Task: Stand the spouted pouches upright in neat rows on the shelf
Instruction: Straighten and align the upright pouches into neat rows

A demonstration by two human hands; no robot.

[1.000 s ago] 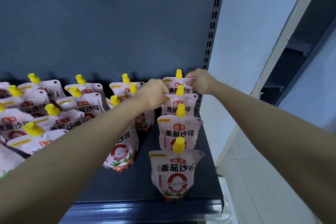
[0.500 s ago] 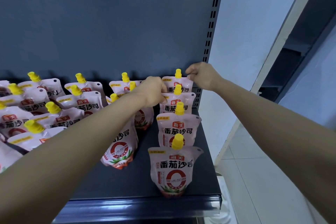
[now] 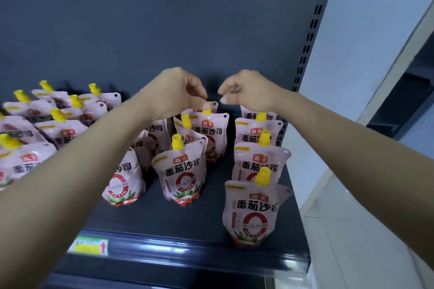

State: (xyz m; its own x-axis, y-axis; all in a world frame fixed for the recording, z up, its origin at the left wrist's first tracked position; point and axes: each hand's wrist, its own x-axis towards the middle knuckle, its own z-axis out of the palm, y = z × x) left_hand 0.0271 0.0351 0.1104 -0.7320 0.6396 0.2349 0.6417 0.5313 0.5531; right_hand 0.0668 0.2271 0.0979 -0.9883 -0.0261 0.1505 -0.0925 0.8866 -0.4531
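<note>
Pink spouted pouches with yellow caps stand on the dark shelf (image 3: 164,216). The right column runs from a front pouch (image 3: 252,213) back to a rear pouch (image 3: 254,115). My right hand (image 3: 246,91) hovers just above that rear pouch, fingers loosely curled and holding nothing. A middle column has a front pouch (image 3: 183,176) and a back pouch (image 3: 212,132). My left hand (image 3: 176,91) pinches thumb and fingers at the back pouch's yellow cap. Another pouch (image 3: 124,180) stands partly hidden under my left forearm.
Several more pouches (image 3: 28,162) crowd the shelf's left side, some leaning. A dark back panel (image 3: 141,30) rises behind, with a slotted upright (image 3: 312,30) at its right edge. A price label (image 3: 91,245) sits on the front lip. Tiled floor (image 3: 352,230) lies beyond the shelf's right end.
My right hand has let go of the rear right pouch and risen above it. My left hand has lifted to the cap of the middle column's back pouch. The view has shifted.
</note>
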